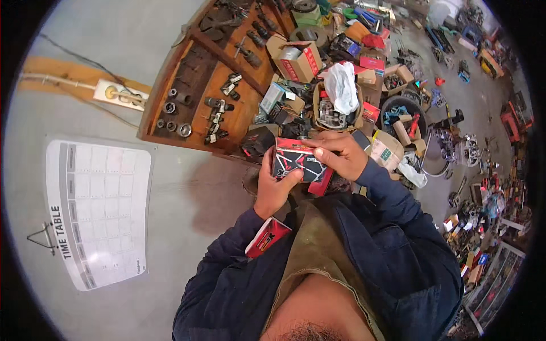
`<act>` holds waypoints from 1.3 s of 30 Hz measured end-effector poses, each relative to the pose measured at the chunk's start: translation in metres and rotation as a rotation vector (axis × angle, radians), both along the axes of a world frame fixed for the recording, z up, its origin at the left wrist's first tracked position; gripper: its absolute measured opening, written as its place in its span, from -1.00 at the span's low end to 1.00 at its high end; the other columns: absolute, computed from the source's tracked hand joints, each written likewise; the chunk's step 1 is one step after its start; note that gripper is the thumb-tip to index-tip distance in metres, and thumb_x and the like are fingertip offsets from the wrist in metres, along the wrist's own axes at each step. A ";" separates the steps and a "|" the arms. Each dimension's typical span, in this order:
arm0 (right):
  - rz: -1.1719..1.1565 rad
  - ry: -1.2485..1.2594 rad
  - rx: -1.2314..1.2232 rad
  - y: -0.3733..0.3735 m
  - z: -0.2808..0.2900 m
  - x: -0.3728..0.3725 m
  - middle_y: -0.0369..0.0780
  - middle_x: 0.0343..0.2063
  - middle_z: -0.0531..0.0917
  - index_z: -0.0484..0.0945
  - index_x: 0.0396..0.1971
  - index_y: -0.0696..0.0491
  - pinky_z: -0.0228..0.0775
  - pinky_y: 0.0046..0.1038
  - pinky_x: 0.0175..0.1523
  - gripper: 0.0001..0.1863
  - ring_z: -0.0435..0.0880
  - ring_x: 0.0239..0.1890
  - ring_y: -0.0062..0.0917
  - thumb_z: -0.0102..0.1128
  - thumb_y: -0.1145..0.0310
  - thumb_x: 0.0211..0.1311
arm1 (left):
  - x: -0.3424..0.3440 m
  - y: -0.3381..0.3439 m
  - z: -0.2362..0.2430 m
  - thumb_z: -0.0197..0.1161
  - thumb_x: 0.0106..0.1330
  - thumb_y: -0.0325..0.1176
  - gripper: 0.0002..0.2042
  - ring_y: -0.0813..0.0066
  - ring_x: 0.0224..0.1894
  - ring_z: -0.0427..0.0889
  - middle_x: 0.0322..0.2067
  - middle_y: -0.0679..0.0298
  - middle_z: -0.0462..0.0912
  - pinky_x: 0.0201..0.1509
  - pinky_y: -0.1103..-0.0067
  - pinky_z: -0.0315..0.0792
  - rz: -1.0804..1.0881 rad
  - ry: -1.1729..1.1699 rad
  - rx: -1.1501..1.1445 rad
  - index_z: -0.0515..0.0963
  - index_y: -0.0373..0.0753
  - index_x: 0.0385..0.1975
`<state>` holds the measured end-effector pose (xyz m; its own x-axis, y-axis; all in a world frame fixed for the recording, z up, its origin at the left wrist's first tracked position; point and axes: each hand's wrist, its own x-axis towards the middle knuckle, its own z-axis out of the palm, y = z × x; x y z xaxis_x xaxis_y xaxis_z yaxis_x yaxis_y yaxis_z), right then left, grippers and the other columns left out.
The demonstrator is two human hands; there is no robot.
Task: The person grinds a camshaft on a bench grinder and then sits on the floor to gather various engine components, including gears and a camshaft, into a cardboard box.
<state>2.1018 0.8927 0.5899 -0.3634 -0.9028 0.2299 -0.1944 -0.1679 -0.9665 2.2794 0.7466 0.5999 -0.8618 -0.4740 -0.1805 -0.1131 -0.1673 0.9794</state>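
Observation:
A small black and red box with white graphics [297, 161] is gripped between my two hands in front of my chest. My left hand [273, 189] wraps round its left side, thumb across the face. My right hand [344, 156] holds the upper right, fingers along the top and thumb pressed on the front. Another red box [319, 184] shows below it at the right; I cannot tell what supports it. A red and white packet [266, 236] lies against my dark jacket beside my left wrist.
Ahead are a wooden tool rack [246, 78] with sockets, cardboard boxes [293, 59], a white plastic bag [341, 85] and a black bucket [404, 105]. At left, a wall carries a power strip [116, 95] and a paper chart [108, 210]. Parts and boxes clutter the floor at right.

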 end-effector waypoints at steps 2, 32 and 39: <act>-0.024 0.051 -0.035 -0.009 0.014 0.023 -0.06 -0.25 0.68 0.62 -0.01 0.19 0.44 -0.43 -0.01 -0.62 0.66 -0.10 -0.39 0.07 0.21 0.42 | 0.021 -0.001 -0.006 0.45 0.18 -0.34 -0.26 0.52 0.05 0.52 0.03 0.21 0.50 0.16 0.53 0.43 0.083 0.118 0.004 0.15 -0.38 0.28; -0.061 -0.264 0.152 -0.077 0.041 0.100 -0.18 -0.26 0.71 0.63 -0.11 0.28 0.42 -0.56 -0.06 -0.14 0.64 -0.21 -0.60 -0.29 -0.32 0.41 | 0.146 -0.053 0.002 0.64 -0.06 -0.21 -0.04 0.46 0.18 0.42 0.16 0.28 0.37 0.25 0.50 0.35 -0.112 0.365 0.066 0.12 -0.22 0.31; -0.057 -0.281 0.100 -0.075 0.046 0.111 -0.25 -0.32 0.70 0.64 -0.15 0.26 0.43 -0.57 -0.15 -0.16 0.62 -0.30 -0.63 -0.28 -0.31 0.41 | 0.155 -0.051 0.002 0.60 -0.01 -0.18 -0.01 0.44 0.25 0.36 0.21 0.24 0.33 0.30 0.47 0.29 -0.107 0.347 0.008 0.05 -0.24 0.37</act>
